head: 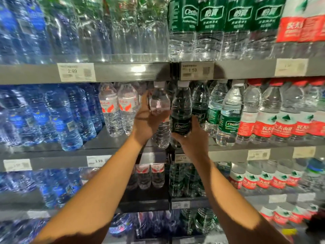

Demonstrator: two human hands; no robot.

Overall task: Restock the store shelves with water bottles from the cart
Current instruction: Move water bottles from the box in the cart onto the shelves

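I face store shelves packed with water bottles. My left hand (146, 120) grips a clear bottle with a white cap (161, 101), held upright at the middle shelf (123, 140), just right of the red-and-white labelled bottles (117, 108). My right hand (191, 136) holds a green-labelled bottle (182, 111) from below and behind, upright, touching the clear one and standing left of the row of green-labelled bottles (221, 113). Both bottles sit at the gap where two shelf sections meet.
Blue bottles (52, 115) fill the left of each shelf. Red-labelled bottles (281, 111) line the right. Large bottles (211, 29) crowd the top shelf. Price tags (76, 72) hang on the shelf edges. Lower shelves hold the same brands. The cart is out of view.
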